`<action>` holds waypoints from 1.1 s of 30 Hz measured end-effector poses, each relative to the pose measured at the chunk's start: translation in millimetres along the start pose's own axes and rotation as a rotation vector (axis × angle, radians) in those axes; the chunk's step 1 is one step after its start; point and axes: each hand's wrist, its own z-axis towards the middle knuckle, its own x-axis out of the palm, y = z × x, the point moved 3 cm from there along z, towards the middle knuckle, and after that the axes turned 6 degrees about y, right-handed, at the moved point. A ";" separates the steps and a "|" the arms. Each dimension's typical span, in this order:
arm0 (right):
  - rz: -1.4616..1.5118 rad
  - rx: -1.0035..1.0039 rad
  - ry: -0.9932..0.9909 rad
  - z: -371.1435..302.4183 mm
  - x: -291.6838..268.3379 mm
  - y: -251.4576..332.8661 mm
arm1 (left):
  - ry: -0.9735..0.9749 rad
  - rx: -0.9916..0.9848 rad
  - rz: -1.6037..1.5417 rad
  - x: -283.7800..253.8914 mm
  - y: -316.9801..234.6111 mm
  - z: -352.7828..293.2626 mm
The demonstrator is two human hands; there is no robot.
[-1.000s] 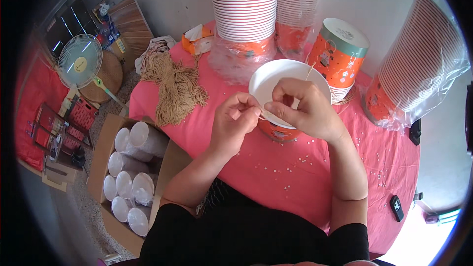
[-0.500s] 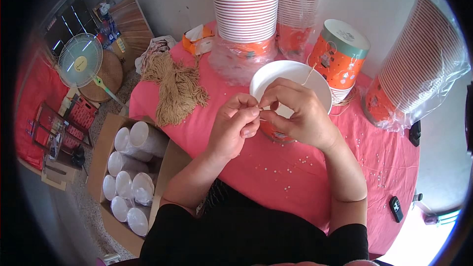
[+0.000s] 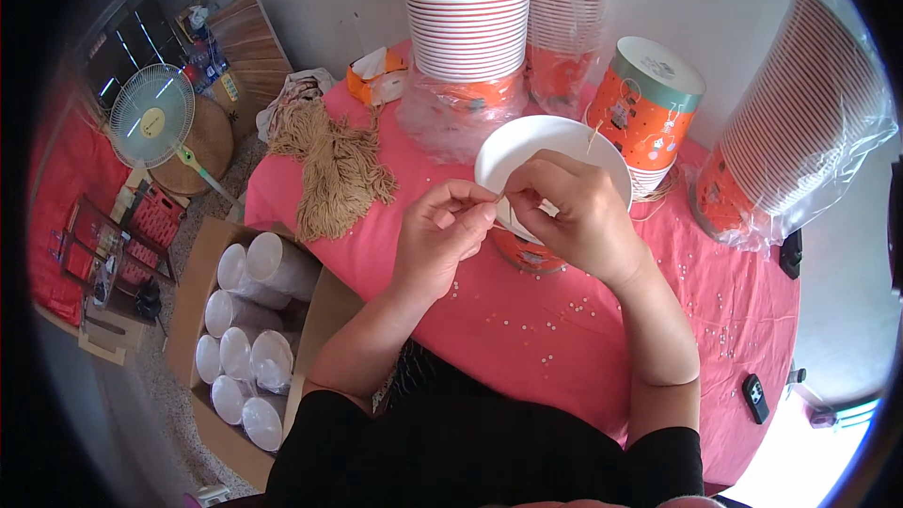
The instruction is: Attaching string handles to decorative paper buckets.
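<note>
A white-lined paper bucket with an orange printed outside stands on the table before me. Above its near rim, my left hand and my right hand meet, thumbs and forefingers pinched together on a thin tan cord, mostly hidden by the fingers. My right hand's other fingers curl over the bucket's opening. At the far right of the rim a short end of tan cord sticks up. A heap of cut tan cords lies at the left of the table.
Tall nested bucket stacks rise at the back, with a plastic-wrapped stack at right. An upturned orange bucket stands behind mine. White dots litter the pink tablecloth. A carton of wrapped cups sits lower left.
My right fingertips have closed more tightly and turned downward beside the left ones. My left hand has shifted slightly, its fingers straighter. The bucket stays where it was.
</note>
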 end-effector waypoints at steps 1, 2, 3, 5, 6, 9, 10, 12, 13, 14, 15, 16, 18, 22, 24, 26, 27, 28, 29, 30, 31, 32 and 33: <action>-0.099 -0.032 0.006 0.5 -1.3 0.6 | -0.002 -0.013 0.037 -0.4 0.3 -0.2; -0.099 -0.031 0.006 1.0 -1.9 0.3 | -0.001 -0.014 0.036 -0.6 0.7 -0.7; -0.170 -0.061 0.002 1.4 -2.3 1.0 | 0.005 -0.021 0.030 -0.6 1.7 -1.0; -0.241 -0.090 -0.002 1.8 -3.1 -0.2 | 0.011 -0.029 0.023 -0.5 3.2 -2.2; -0.239 -0.069 -0.027 1.3 -4.7 -3.1 | 0.004 -0.032 0.018 -0.8 4.0 -3.1; -0.223 -0.037 -0.041 0.4 -6.9 -7.5 | 0.008 -0.032 0.034 -3.2 5.9 -4.5; -0.208 -0.028 -0.030 0.5 -7.1 -8.2 | 0.019 -0.029 0.055 -3.5 6.3 -4.8; -0.222 -0.036 -0.034 0.7 -7.3 -9.2 | 0.001 -0.024 0.114 -2.2 5.9 -4.4; -0.235 -0.048 -0.039 0.5 -7.4 -9.0 | -0.017 -0.017 0.175 -1.6 4.9 -4.5; -0.235 -0.047 -0.039 0.3 -7.9 -9.2 | -0.016 -0.018 0.175 -0.8 4.2 -4.6; -0.252 -0.046 -0.022 0.1 -7.9 -9.3 | -0.023 -0.013 0.240 -0.3 3.1 -5.3; -0.268 -0.046 -0.004 0.0 -8.1 -9.2 | -0.030 -0.009 0.305 -0.3 2.4 -5.5; -0.269 -0.086 -0.021 1.7 -8.6 -7.0 | 0.005 0.111 0.422 -2.0 -1.7 -2.4; -0.341 -0.140 0.023 0.4 -13.0 0.8 | 0.031 0.287 0.605 -1.8 -21.1 9.9; -0.343 -0.152 0.031 0.3 -12.9 7.6 | 0.033 0.285 0.632 1.0 -22.7 15.3; -0.348 -0.164 0.039 1.1 -12.3 11.8 | 0.036 0.268 0.640 9.7 -23.4 19.6; -0.345 -0.189 0.019 1.6 -12.7 14.1 | 0.035 0.270 0.641 9.5 -22.0 20.1; -0.342 -0.214 -0.002 2.0 -13.0 16.2 | 0.032 0.264 0.648 7.9 -19.0 20.3; -0.344 -0.211 -0.002 2.0 -12.9 16.2 | 0.033 0.255 0.654 7.8 -17.1 21.6; -0.356 -0.210 -0.024 1.9 -13.3 16.4 | 0.036 0.255 0.652 9.1 -18.0 21.2; -0.368 -0.209 -0.047 1.5 -14.0 16.2 | 0.032 0.233 0.577 11.2 -20.9 19.8; -0.368 -0.207 -0.047 0.9 -14.8 15.7 | 0.028 0.210 0.502 11.8 -22.4 18.3; -0.403 -0.202 -0.037 0.3 -15.8 14.9 | 0.030 0.208 0.502 10.7 -22.6 17.4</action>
